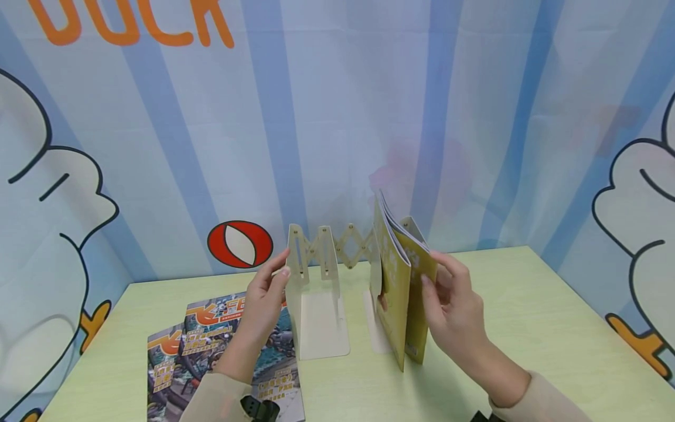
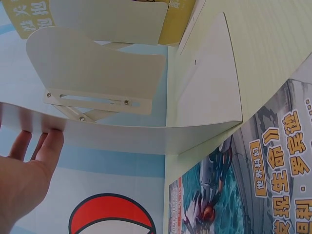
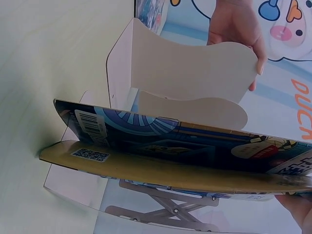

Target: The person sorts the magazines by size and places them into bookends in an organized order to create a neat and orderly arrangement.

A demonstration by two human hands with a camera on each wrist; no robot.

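Note:
A beige expandable metal bookend (image 1: 324, 328) stands on the table with its crisscross linkage stretched along the back. My left hand (image 1: 266, 299) holds the edge of its left end plate; in the left wrist view, fingertips (image 2: 51, 141) touch that plate's outer face. Yellow-covered magazines (image 1: 392, 293) stand upright and slightly fanned near the bookend's right end. My right hand (image 1: 456, 305) pinches their right edge, thumb on the near side. In the right wrist view, a dark blue cover (image 3: 161, 139) with a barcode faces the left end plate.
Two overlapping motorbike-picture magazines (image 1: 221, 351) lie flat left of the bookend, partly under my left forearm. A pale green table (image 1: 527, 328) carries everything. Behind it hangs a blue-striped cartoon backdrop (image 1: 348, 117).

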